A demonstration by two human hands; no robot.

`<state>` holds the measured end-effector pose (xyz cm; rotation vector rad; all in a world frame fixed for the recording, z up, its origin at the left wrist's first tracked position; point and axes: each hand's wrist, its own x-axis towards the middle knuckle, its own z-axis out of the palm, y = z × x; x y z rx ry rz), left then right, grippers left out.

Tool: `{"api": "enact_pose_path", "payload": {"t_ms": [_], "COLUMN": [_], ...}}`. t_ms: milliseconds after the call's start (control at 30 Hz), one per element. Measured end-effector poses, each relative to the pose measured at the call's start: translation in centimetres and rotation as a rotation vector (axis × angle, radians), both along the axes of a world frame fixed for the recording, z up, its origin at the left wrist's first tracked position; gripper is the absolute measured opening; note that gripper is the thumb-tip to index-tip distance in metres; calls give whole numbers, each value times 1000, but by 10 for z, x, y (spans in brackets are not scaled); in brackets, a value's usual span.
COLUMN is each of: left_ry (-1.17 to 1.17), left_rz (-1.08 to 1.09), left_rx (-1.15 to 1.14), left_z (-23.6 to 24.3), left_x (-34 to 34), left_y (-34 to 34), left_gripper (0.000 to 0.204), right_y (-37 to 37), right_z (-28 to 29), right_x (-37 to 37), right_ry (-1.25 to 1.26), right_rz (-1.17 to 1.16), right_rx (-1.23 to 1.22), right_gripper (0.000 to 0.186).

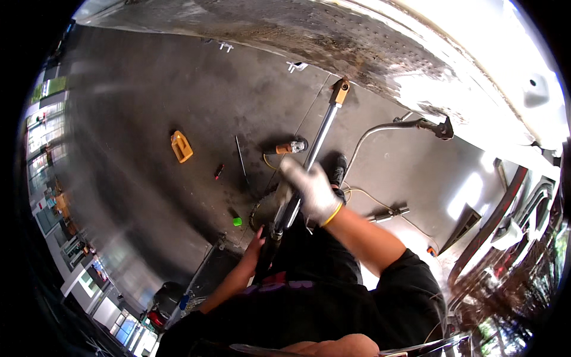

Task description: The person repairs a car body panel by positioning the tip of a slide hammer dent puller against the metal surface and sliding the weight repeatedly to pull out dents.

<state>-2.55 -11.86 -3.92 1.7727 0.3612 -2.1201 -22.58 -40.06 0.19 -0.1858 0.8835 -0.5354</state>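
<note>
A long slide hammer (pixel 321 132), with a shiny rod and a dark rear part, slants up and away from my body. Its orange end clamp (pixel 339 93) meets the lower edge of a worn, rust-stained vehicle panel (pixel 333 47). My right hand (pixel 312 189), in a white glove with a yellow cuff, closes round the middle of the tool; motion smears its fingers. Lower down, my bare left hand (pixel 256 247) holds the dark rear end, its fingers partly hidden behind the tool.
On the concrete floor lie an orange angle grinder (pixel 288 147), a yellow plastic piece (pixel 181 146), a thin dark rod (pixel 241 157) and a green cap (pixel 237 222). A bent metal bar (pixel 380 127) and a hose (pixel 372 196) are at right. Detached vehicle parts (pixel 523 214) stand far right.
</note>
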Motion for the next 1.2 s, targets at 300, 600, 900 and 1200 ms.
{"api": "enact_pose_path", "payload": {"t_ms": [300, 600, 900, 1200], "left_ry": [-184, -244, -111, 17], "left_rz": [101, 27, 80, 93], "left_rx": [-286, -122, -195, -109], "left_z": [-10, 1, 7, 34], "left_x": [23, 29, 4, -1], "left_y": [67, 92, 22, -8], "left_gripper": [76, 72, 79, 74], "right_y": [148, 98, 29, 22], "right_z": [-48, -40, -5, -3], "right_x": [21, 34, 19, 18], "right_ry": [176, -155, -189, -250], "right_rz": [448, 19, -14, -7], "right_rx": [-363, 216, 120, 171], "right_gripper": [53, 27, 36, 35]}}
